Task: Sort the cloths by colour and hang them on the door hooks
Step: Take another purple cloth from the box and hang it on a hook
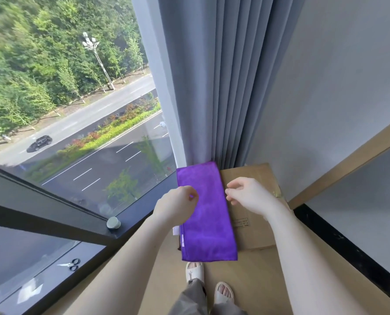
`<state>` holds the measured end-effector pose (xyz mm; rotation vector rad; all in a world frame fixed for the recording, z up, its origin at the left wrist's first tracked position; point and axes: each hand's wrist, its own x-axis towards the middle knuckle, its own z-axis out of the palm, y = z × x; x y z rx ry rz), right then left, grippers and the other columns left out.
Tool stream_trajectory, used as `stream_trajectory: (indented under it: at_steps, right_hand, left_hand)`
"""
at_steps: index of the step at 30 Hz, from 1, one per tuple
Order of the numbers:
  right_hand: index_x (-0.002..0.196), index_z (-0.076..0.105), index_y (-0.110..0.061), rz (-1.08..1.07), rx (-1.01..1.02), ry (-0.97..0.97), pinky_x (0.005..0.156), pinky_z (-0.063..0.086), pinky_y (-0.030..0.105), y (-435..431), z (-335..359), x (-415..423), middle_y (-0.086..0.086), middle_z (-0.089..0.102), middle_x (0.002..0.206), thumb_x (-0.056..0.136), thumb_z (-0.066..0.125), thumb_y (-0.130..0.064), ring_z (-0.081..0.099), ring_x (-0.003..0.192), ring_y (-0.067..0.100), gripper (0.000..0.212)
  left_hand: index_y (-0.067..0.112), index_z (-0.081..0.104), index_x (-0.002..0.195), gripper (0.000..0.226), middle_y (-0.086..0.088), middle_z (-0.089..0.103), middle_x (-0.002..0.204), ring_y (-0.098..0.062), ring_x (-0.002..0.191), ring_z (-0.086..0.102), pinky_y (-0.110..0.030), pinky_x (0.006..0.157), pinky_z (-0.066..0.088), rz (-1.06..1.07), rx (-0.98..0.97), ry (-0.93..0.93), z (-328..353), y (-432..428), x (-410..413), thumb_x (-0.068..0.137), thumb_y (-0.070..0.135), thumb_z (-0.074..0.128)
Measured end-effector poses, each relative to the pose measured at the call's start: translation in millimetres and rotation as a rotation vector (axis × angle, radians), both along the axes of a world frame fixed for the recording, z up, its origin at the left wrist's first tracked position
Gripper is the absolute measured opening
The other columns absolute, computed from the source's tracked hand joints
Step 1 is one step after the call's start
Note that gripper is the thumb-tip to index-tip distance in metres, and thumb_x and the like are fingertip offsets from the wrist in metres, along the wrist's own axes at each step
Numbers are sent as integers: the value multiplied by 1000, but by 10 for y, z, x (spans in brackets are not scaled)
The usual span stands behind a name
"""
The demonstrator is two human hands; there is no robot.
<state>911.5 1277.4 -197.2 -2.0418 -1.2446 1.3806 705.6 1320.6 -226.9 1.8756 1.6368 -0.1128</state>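
A folded purple cloth point(208, 214) lies flat on a cardboard box point(255, 226) at the foot of the grey curtain. Its near end reaches past the box's front edge. My left hand point(178, 206) hovers over the cloth's left edge with fingers loosely curled, thumb and forefinger close together, and the cloth shows no pucker under them. My right hand point(248, 196) hangs at the cloth's right edge, fingers relaxed and bent, holding nothing. A white label point(175, 230) sticks out beneath the cloth's left side. No door hooks are in view.
A large window point(75, 133) with a dark frame fills the left, a small round knob point(113, 223) on its sill. Grey curtain point(223, 87) hangs behind the box. A wall with a dark skirting point(348, 258) runs on the right. My slippered feet point(208, 285) stand on tan floor.
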Motion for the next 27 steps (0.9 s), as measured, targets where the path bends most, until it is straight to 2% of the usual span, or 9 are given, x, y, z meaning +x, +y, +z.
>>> stream_trajectory:
  at_steps: [2, 7, 11, 16, 19, 21, 23, 25, 27]
  right_hand:
    - [119, 64, -10, -15, -9, -3, 76, 54, 25, 199, -76, -14, 4, 75, 98, 101, 59, -19, 72, 89, 19, 21]
    - [117, 65, -11, -59, -72, -8, 59, 45, 16, 540, -334, -101, 6, 76, 100, 101, 58, -19, 69, 80, 15, 19]
    - [118, 65, -8, -90, -128, 1, 61, 46, 18, 691, -578, -187, 9, 75, 100, 101, 58, -16, 68, 80, 16, 20]
    - [117, 65, -8, -133, -194, 22, 71, 51, 24, 899, -839, -261, 7, 74, 95, 100, 57, -14, 68, 82, 17, 19]
    - [121, 64, -6, -152, -204, 16, 74, 51, 25, 1073, -1031, -273, 7, 72, 96, 99, 58, -12, 67, 84, 17, 24]
    - [126, 64, -6, -130, -197, -15, 82, 50, 28, 1202, -1181, -275, 8, 70, 103, 98, 61, -13, 65, 90, 18, 29]
    - [131, 62, -10, -79, -203, -71, 94, 50, 31, 1327, -1314, -279, 9, 66, 121, 97, 63, -16, 64, 106, 21, 34]
    - [136, 59, -16, -27, -180, -153, 103, 48, 34, 1467, -1425, -286, 9, 55, 138, 96, 63, -19, 59, 120, 23, 40]
    - [141, 55, -18, 13, -139, -218, 108, 43, 32, 1627, -1505, -293, 7, 46, 147, 96, 62, -21, 52, 130, 24, 45]
  left_hand:
    - [35, 66, 108, 25, 3, 71, 113, -31, 100, 65, -35, 86, 52, -30, 4, 30, -77, 203, 4, 97, 35, 44]
    - [34, 66, 111, 27, 2, 67, 117, -30, 104, 63, -32, 81, 43, -81, -25, 70, -304, 631, -2, 98, 28, 43]
    - [34, 66, 111, 27, 2, 67, 115, -28, 95, 59, -33, 83, 45, -88, -67, 63, -521, 839, -17, 98, 27, 43]
    - [38, 66, 89, 22, 4, 71, 107, -23, 91, 66, -33, 85, 54, 12, -206, -77, -804, 1113, -87, 92, 26, 48]
    - [29, 72, 109, 30, 0, 70, 114, -24, 97, 68, -32, 87, 54, 113, -210, -124, -932, 1301, -162, 94, 17, 49]
    - [23, 70, 121, 38, -2, 68, 123, -27, 103, 69, -33, 88, 54, 118, -210, -113, -1017, 1394, -192, 93, 12, 47]
    - [23, 67, 129, 46, 0, 64, 133, -25, 112, 66, -33, 92, 53, 60, -209, -75, -1098, 1476, -174, 92, 8, 45]
    - [23, 64, 133, 47, 2, 59, 139, -23, 119, 62, -32, 94, 51, 10, -194, -58, -1160, 1580, -116, 94, 8, 44]
    - [22, 61, 136, 46, 2, 54, 143, -23, 122, 58, -33, 94, 50, -14, -162, -59, -1220, 1694, -55, 96, 9, 44]
